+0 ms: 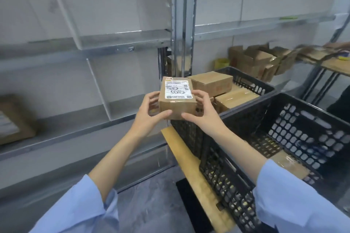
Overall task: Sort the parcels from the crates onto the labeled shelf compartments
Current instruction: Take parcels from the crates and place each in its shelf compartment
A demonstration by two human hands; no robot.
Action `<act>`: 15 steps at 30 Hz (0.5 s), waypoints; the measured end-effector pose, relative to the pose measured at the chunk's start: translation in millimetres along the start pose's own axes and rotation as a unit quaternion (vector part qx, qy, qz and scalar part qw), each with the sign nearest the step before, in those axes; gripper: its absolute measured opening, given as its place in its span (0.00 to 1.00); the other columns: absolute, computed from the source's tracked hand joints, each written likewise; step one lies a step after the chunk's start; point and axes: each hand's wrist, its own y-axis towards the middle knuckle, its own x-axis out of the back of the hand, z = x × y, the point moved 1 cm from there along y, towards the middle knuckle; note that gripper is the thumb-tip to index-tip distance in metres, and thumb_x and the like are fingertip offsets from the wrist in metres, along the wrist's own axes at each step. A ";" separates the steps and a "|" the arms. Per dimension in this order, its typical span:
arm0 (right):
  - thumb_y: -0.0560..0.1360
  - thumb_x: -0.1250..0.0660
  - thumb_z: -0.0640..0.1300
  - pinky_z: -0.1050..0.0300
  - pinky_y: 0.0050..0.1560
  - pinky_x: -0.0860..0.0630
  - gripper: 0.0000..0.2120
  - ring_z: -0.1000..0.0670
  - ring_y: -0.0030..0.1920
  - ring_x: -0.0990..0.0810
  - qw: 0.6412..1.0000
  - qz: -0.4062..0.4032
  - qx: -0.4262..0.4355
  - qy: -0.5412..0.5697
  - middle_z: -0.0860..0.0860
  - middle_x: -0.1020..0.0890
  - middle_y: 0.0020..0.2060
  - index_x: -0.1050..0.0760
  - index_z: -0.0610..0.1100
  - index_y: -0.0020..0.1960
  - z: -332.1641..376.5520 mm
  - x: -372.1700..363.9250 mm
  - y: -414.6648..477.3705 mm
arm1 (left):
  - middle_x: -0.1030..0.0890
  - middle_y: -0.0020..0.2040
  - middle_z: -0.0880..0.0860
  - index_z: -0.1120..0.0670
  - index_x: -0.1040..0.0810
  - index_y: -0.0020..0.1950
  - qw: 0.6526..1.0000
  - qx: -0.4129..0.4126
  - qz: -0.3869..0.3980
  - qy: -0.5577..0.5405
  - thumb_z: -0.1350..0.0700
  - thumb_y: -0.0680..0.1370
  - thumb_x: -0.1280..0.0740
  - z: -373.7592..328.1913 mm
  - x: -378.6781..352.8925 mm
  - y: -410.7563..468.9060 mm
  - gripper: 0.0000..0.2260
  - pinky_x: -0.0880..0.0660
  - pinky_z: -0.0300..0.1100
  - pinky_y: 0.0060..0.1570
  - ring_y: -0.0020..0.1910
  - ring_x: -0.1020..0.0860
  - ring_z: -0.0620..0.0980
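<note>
Between the grey shelf point(56, 125) on the left and two black crates on the right, a small brown parcel point(177, 108) is held in the air. The left hand point(151, 113) grips its left side and the right hand point(200, 111) its right, thumbs on the near face. Behind it stand the shelf's upright post point(182, 24) and the far crate point(251, 83), stacked with boxes point(211, 81). The near crate point(227, 176) sits on a wooden table point(181, 149). Another parcel point(13, 119) lies on the shelf at far left, blurred and cut off by the frame edge. Writing on the white label point(177, 90) is too small to read. The labelled face is up, and the long axis appears to run away from the person.
</note>
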 end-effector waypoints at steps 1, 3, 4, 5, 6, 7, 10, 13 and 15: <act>0.73 0.25 0.39 0.71 0.56 0.27 0.33 0.71 0.60 0.29 1.000 0.011 0.007 -0.003 0.58 0.28 0.65 0.39 0.51 0.71 0.5 -11.7 4.5 | 0.25 0.67 0.46 0.47 0.32 0.68 1.000 0.000 -0.014 0.003 0.52 0.71 0.23 2.5 12.4 -4.2 0.29 0.28 0.35 0.61 0.63 0.27 0.36; 0.72 0.25 0.38 0.60 0.63 0.25 0.32 0.63 0.65 0.28 0.999 0.033 0.017 -0.013 0.55 0.27 0.67 0.38 0.50 0.69 3.0 -39.0 13.0 | 0.25 0.67 0.46 0.48 0.32 0.66 0.999 0.001 -0.046 0.011 0.55 0.71 0.23 7.5 38.5 -14.5 0.28 0.28 0.28 0.54 0.60 0.27 0.31; 0.72 0.25 0.38 0.54 0.66 0.26 0.32 0.59 0.67 0.28 0.999 0.044 0.023 -0.017 0.54 0.27 0.67 0.37 0.50 0.68 5.8 -53.9 16.5 | 0.25 0.67 0.47 0.48 0.32 0.65 0.998 0.003 -0.062 0.013 0.55 0.69 0.21 10.7 52.3 -20.4 0.29 0.28 0.28 0.53 0.60 0.27 0.31; 0.71 0.24 0.38 0.50 0.67 0.27 0.31 0.56 0.68 0.29 0.998 0.053 0.030 -0.018 0.53 0.27 0.67 0.37 0.49 0.67 9.3 -69.7 19.5 | 0.25 0.67 0.46 0.47 0.32 0.64 0.997 0.006 -0.078 0.017 0.53 0.67 0.21 14.6 66.8 -26.7 0.30 0.26 0.31 0.54 0.61 0.26 0.34; 0.71 0.24 0.38 0.47 0.68 0.27 0.31 0.54 0.68 0.29 0.997 0.062 0.038 -0.014 0.52 0.27 0.67 0.36 0.49 0.66 13.3 -86.2 22.1 | 0.26 0.67 0.46 0.47 0.32 0.65 0.995 0.012 -0.092 0.023 0.52 0.66 0.21 18.7 81.8 -33.6 0.32 0.25 0.35 0.56 0.63 0.26 0.37; 0.70 0.23 0.37 0.46 0.67 0.27 0.31 0.53 0.68 0.29 0.996 0.071 0.048 -0.009 0.52 0.27 0.67 0.36 0.48 0.65 17.7 -103.2 24.2 | 0.26 0.67 0.46 0.48 0.33 0.66 0.994 0.015 -0.106 0.029 0.52 0.66 0.21 22.6 97.0 -41.0 0.33 0.25 0.39 0.57 0.65 0.27 0.40; 0.69 0.22 0.36 0.50 0.69 0.29 0.35 0.56 0.68 0.29 0.992 0.107 0.067 0.004 0.53 0.29 0.66 0.38 0.47 0.68 34.5 -155.7 27.2 | 0.29 0.68 0.43 0.47 0.37 0.70 0.988 0.012 -0.148 0.050 0.56 0.67 0.20 30.6 142.7 -66.5 0.38 0.25 0.36 0.56 0.65 0.29 0.35; 0.68 0.22 0.36 0.68 0.61 0.28 0.46 0.61 0.67 0.31 0.985 0.157 0.075 0.015 0.56 0.33 0.68 0.47 0.53 0.75 56.2 -209.0 22.7 | 0.31 0.67 0.41 0.50 0.40 0.76 0.980 0.025 -0.186 0.064 0.59 0.68 0.21 39.9 190.7 -94.4 0.43 0.25 0.31 0.52 0.59 0.29 0.27; 0.69 0.22 0.36 0.73 0.55 0.28 0.53 0.60 0.67 0.32 0.978 0.190 0.077 0.024 0.58 0.35 0.68 0.54 0.53 0.79 70.4 -242.9 17.6 | 0.31 0.69 0.42 0.52 0.42 0.78 0.976 0.033 -0.204 0.068 0.58 0.67 0.20 44.3 222.1 -113.0 0.46 0.24 0.34 0.54 0.61 0.28 0.29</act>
